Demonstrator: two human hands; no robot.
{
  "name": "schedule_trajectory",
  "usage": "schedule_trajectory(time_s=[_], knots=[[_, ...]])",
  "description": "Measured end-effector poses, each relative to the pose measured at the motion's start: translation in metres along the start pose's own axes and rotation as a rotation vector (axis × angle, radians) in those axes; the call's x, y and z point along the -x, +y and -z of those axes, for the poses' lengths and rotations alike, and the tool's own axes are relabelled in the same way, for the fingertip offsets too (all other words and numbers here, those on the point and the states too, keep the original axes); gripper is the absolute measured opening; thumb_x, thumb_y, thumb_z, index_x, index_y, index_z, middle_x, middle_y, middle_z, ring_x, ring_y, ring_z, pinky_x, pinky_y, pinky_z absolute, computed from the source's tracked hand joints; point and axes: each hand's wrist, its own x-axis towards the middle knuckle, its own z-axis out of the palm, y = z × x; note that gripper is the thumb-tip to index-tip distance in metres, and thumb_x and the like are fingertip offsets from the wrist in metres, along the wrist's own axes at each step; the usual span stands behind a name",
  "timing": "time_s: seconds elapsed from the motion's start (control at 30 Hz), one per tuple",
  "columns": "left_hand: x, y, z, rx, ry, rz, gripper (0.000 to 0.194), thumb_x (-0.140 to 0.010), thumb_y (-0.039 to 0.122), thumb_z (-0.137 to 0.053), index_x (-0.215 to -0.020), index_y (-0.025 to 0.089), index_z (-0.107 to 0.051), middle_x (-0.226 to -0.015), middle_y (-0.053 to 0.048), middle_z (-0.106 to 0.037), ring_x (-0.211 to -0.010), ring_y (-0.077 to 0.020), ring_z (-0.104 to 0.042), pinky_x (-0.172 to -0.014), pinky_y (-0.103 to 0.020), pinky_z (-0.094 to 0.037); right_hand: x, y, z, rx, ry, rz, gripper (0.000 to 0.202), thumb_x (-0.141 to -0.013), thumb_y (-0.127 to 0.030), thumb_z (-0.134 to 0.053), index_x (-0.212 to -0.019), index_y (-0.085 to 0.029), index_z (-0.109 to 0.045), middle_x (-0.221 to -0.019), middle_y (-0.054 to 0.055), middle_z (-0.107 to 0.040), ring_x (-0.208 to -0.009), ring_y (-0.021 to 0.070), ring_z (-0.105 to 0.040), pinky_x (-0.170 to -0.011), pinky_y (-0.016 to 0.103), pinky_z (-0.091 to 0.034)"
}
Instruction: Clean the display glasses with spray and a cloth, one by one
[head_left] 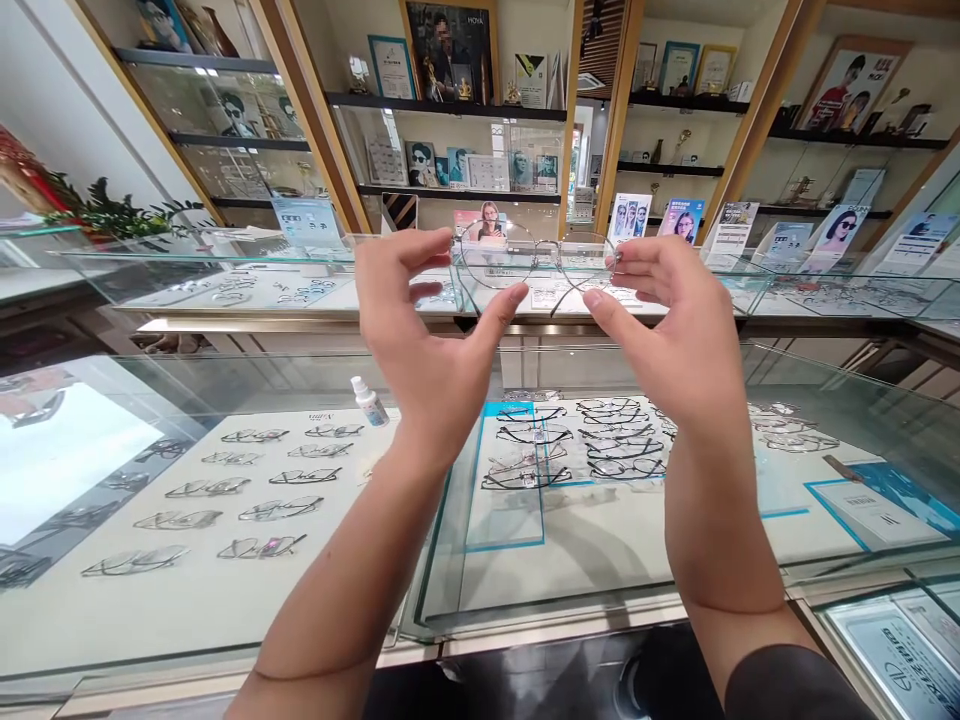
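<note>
A pair of eyeglasses [547, 245] with thin metal rims and round clear lenses is held up in front of me. My left hand [431, 335] grips its left side, fingertips by the outer rim and thumb below the lens. On the opposite side, my right hand [679, 335] pinches near the hinge, its thumb pointing inward under the lens. The temples are folded inward and cross behind the lenses. Below my hands stands a glass display case [585, 570] with several rows of glasses [619, 445] inside it.
A white spray bottle [369, 402] stands on the left of the counter, beyond more rows of eyeglasses [281, 507]. Another glass counter [300, 320] runs across behind, with upright advertising cards [682, 220]. Wall shelves [450, 108] hold pictures and ornaments. A plant [124, 215] is at the far left.
</note>
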Motion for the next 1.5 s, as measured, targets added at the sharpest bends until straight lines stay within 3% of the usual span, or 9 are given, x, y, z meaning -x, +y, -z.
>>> schedule_trajectory(time_s=[0.3, 0.47, 0.83, 1.03, 1.4, 1.5], knots=[[0.002, 0.007, 0.0, -0.038, 0.054, -0.033, 0.056, -0.086, 0.058, -0.084, -0.129, 0.032, -0.06, -0.13, -0.009, -0.062, -0.124, -0.0316, -0.064, -0.097, -0.052, -0.059, -0.001, 0.014, -0.009, -0.114, -0.081, 0.001, 0.033, -0.097, -0.04, -0.074, -0.126, -0.027, -0.067, -0.123, 0.007, -0.076, -0.11, 0.0299, -0.077, -0.096, 0.057, -0.066], [0.001, 0.005, -0.002, -0.025, 0.037, 0.001, 0.055, -0.089, 0.06, -0.081, -0.131, 0.032, -0.058, -0.13, -0.009, -0.062, -0.124, -0.0309, -0.064, -0.097, -0.05, -0.059, 0.0, 0.018, -0.011, -0.086, -0.043, 0.03, 0.034, -0.097, -0.043, -0.073, -0.127, -0.028, -0.066, -0.121, 0.007, -0.075, -0.107, 0.0277, -0.077, -0.092, 0.052, -0.067], [-0.003, -0.003, -0.004, 0.144, -0.036, 0.103, 0.051, -0.086, 0.065, -0.081, -0.124, 0.036, -0.063, -0.123, -0.005, -0.072, -0.112, -0.0285, -0.071, -0.085, -0.046, -0.061, 0.003, -0.006, -0.004, -0.004, 0.09, 0.045, 0.032, -0.097, -0.043, -0.075, -0.124, -0.029, -0.066, -0.119, 0.006, -0.075, -0.117, 0.0306, -0.073, -0.105, 0.057, -0.062], [-0.004, -0.014, -0.008, 0.202, -0.037, 0.135, 0.053, -0.085, 0.065, -0.082, -0.125, 0.035, -0.067, -0.126, -0.006, -0.074, -0.116, -0.0288, -0.073, -0.089, -0.046, -0.062, 0.007, -0.007, -0.003, -0.023, 0.055, 0.05, 0.035, -0.102, -0.053, -0.067, -0.131, -0.033, -0.066, -0.127, 0.007, -0.074, -0.128, 0.0358, -0.071, -0.113, 0.065, -0.056], [-0.002, -0.019, -0.009, 0.21, -0.045, 0.139, 0.055, -0.084, 0.067, -0.082, -0.126, 0.035, -0.065, -0.128, -0.006, -0.074, -0.119, -0.0305, -0.073, -0.091, -0.048, -0.061, 0.008, -0.014, -0.006, 0.118, 0.135, 0.13, 0.041, -0.096, -0.037, -0.077, -0.135, -0.029, -0.068, -0.136, 0.008, -0.076, -0.118, 0.0329, -0.077, -0.107, 0.061, -0.062], [-0.002, -0.017, -0.01, 0.199, -0.044, 0.128, 0.055, -0.085, 0.068, -0.08, -0.126, 0.035, -0.063, -0.129, -0.006, -0.073, -0.12, -0.0312, -0.072, -0.091, -0.048, -0.06, 0.009, -0.015, -0.006, 0.144, 0.134, 0.125, 0.043, -0.096, -0.04, -0.077, -0.137, -0.03, -0.068, -0.138, 0.008, -0.075, -0.118, 0.0337, -0.077, -0.108, 0.062, -0.061]])
